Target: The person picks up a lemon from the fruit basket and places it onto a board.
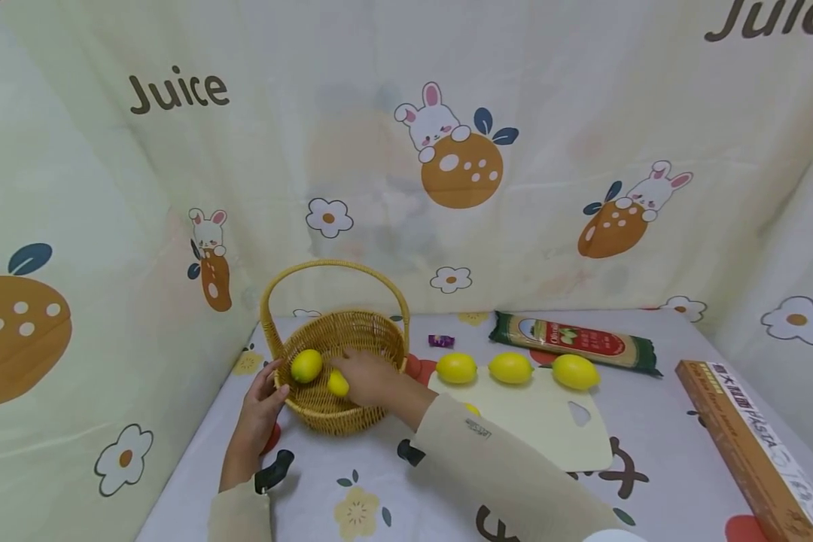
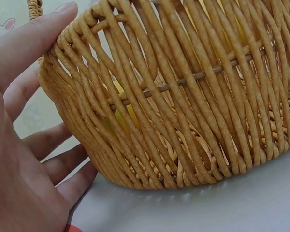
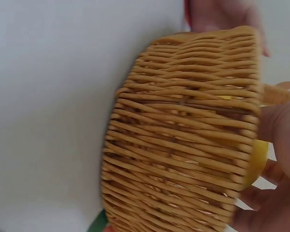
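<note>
A wicker basket [image 1: 339,423] with a tall handle stands at the left of the table. My left hand [image 1: 260,410] holds its left side; in the left wrist view the thumb of this hand [image 2: 19,140] lies at the rim and the fingers touch the woven wall [image 2: 183,96]. Inside the basket, my right hand [image 1: 373,380] grips a lemon [image 1: 338,384]. The right wrist view shows that lemon [image 3: 257,162] between the thumb and fingers of the right hand [image 3: 280,179], partly behind the wicker [image 3: 179,130]. Another lemon [image 1: 306,366] lies at the basket's left inside.
Three lemons [image 1: 511,368] sit in a row along the back of a cream cutting board [image 1: 549,421]; the right sleeve mostly hides another yellow thing [image 1: 473,409]. Behind are a small purple packet [image 1: 441,341] and a pasta bag [image 1: 576,341]. A long pasta box [image 1: 752,452] lies at right.
</note>
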`<state>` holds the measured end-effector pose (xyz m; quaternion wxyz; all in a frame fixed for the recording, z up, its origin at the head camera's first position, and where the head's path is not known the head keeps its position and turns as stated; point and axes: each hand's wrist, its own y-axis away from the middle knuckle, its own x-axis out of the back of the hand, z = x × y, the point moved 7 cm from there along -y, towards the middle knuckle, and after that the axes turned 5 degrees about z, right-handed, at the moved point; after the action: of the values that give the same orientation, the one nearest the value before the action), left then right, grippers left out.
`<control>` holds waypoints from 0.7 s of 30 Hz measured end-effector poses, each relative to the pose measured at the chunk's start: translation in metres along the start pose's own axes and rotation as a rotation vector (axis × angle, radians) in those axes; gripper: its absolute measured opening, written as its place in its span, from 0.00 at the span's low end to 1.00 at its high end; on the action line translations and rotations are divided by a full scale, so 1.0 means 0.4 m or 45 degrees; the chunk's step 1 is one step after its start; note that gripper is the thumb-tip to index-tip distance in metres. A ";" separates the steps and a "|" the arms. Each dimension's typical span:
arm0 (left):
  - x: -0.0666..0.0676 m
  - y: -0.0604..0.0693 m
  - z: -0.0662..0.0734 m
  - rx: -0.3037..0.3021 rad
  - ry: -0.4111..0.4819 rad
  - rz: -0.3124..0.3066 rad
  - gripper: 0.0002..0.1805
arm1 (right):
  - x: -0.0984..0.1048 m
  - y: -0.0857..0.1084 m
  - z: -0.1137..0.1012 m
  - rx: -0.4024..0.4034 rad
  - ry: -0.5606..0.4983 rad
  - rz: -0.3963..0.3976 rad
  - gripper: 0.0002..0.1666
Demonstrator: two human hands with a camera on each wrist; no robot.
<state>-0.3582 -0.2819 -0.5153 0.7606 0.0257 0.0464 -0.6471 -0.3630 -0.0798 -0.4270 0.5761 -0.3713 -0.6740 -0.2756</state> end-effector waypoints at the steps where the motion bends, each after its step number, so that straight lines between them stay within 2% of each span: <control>1: 0.000 0.000 0.000 0.001 -0.001 -0.002 0.33 | 0.009 0.007 -0.003 0.014 0.008 0.009 0.39; 11: -0.003 0.004 -0.007 0.011 0.017 -0.014 0.34 | 0.083 0.084 -0.001 0.050 -0.067 0.076 0.41; 15: 0.001 0.002 -0.009 0.009 -0.036 -0.014 0.34 | 0.103 0.128 0.014 0.022 -0.082 0.093 0.42; 18: 0.005 0.001 -0.007 0.017 -0.086 0.001 0.35 | 0.121 0.160 0.029 0.034 -0.099 0.141 0.42; 21: 0.007 0.003 -0.007 0.040 -0.086 0.006 0.35 | 0.130 0.193 0.054 0.038 -0.114 0.188 0.41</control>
<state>-0.3569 -0.2841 -0.5183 0.7628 0.0160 0.0106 -0.6463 -0.3155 -0.0090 -0.3845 0.5695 -0.4235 -0.6739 -0.2053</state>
